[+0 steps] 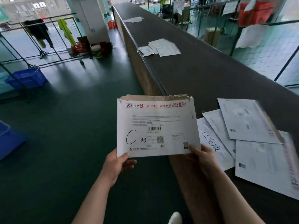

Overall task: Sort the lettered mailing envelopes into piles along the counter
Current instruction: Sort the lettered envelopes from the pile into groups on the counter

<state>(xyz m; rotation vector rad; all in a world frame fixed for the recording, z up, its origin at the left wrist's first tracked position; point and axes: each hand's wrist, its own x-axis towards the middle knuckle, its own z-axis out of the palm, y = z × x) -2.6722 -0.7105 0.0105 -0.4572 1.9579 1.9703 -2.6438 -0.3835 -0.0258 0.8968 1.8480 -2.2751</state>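
The long dark grey counter (210, 75) is running from lower right up to the top centre of the frame. Both hands are lifting the white torn-topped mailing envelope marked "C" (157, 126) at centre frame, beside the counter's near edge. The left hand (116, 165) is pinching its lower left corner, and the right hand (202, 157) is gripping the lower right corner. My read: carry it flat and level to its matching pile. At right, a loose fan of white envelopes (252, 136) is sprawling close by, so watch for mixing. Further up the counter, a smaller white envelope pile (161, 47) is waiting, well apart. At left, a blue plastic basket (27, 78) is sitting on the green floor (64, 126).
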